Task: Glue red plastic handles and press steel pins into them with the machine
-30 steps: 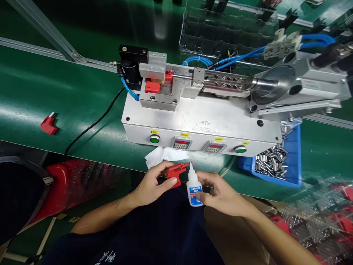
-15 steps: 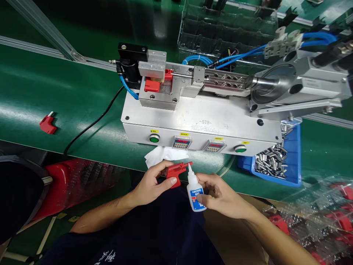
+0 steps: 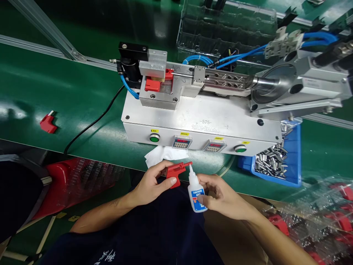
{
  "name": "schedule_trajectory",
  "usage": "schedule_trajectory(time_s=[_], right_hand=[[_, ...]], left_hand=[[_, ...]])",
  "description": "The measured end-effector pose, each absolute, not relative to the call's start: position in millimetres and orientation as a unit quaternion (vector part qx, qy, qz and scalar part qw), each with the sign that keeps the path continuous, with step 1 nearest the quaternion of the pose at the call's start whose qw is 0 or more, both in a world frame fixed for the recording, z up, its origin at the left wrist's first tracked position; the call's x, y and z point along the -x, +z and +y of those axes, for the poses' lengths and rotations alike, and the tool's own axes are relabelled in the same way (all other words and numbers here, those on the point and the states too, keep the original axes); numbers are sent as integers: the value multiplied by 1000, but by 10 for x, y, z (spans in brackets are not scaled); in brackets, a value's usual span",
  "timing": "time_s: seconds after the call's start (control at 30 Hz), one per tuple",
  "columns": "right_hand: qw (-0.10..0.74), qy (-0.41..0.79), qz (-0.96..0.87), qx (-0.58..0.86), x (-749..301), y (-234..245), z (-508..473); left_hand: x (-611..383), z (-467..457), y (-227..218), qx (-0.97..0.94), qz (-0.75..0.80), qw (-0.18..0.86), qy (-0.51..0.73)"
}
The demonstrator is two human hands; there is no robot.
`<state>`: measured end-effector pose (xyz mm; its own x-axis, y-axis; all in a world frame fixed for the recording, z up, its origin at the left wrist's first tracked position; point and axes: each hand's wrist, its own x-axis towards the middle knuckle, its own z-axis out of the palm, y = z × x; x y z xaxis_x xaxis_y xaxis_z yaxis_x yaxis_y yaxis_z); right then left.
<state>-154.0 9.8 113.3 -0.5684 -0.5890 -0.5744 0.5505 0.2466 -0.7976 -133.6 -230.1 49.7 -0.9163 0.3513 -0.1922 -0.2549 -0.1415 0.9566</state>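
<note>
My left hand (image 3: 151, 186) is closed around a red plastic part (image 3: 176, 171), held just in front of the green belt's near edge. My right hand (image 3: 220, 195) grips a small white glue bottle (image 3: 196, 193) with a blue and red label. The bottle's nozzle tip touches the right end of the red part. Behind my hands stands a grey metal press fixture (image 3: 201, 121), with another red part (image 3: 153, 84) clamped in its jig at the upper left.
A white tissue (image 3: 158, 154) lies under the fixture's front. A blue tray of small metal sleeves (image 3: 271, 162) sits to the right. A lone red part (image 3: 48, 124) lies on the green conveyor belt (image 3: 55, 92) at left. A red bin (image 3: 79, 176) sits lower left, and bagged red parts (image 3: 325, 217) lie at right.
The glue bottle has tilted and shifted slightly right and down in my right hand. The lone red part on the belt has barely moved.
</note>
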Motion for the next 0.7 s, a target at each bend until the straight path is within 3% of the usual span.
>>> schedule_trajectory(time_s=[0.47, 0.57, 0.7], right_hand=[[438, -596, 672, 35, 1516, 1113, 123], [385, -556, 733, 70, 1505, 1095, 179], [241, -436, 856, 138, 1500, 890, 248]], left_hand=[[1355, -2287, 519, -42, 628, 203, 750], [1361, -2286, 516, -31, 633, 207, 746], [1331, -2314, 485, 13, 639, 195, 744]])
